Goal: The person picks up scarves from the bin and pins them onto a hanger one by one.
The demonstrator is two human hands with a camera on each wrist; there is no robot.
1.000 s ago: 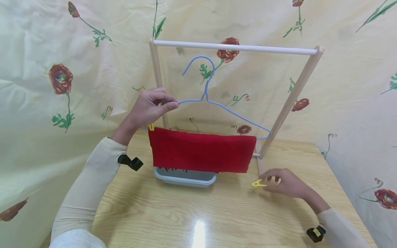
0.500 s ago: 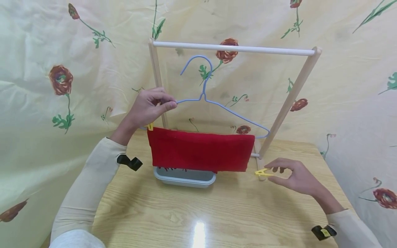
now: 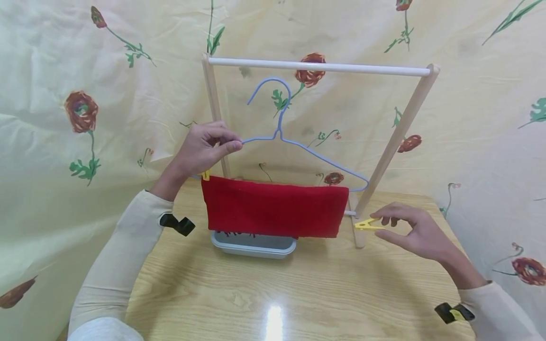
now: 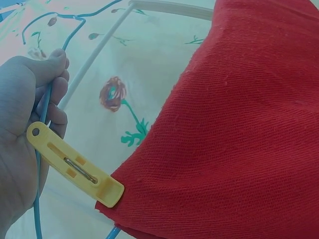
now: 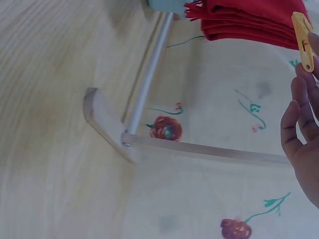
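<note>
My left hand [image 3: 206, 148] pinches the left arm of a blue wire hanger [image 3: 324, 153], holding it up in front of the rack. Over the hanger's bottom bar hangs a folded red cloth [image 3: 275, 207] with a fringe below. A yellow clothespin [image 4: 75, 164] clips the cloth's left corner. To the right of the cloth, my right hand [image 3: 415, 229] pinches another yellow clothespin [image 3: 368, 225] by its handles, its tip pointing left and apart from the cloth. In the right wrist view that clothespin [image 5: 303, 42] appears near the layered cloth edge [image 5: 249, 22].
A wooden rack with a white top rail [image 3: 320, 66] stands behind the hanger, its right leg [image 3: 396, 142] near my right hand. Beneath the cloth sits a light blue-grey tray [image 3: 256, 251] on the wooden table [image 3: 239, 298]. A flowered curtain [image 3: 141, 94] hangs behind.
My right hand has risen from near the tabletop with the clothespin, moving up and slightly right. The left hand, hanger and cloth have barely moved.
</note>
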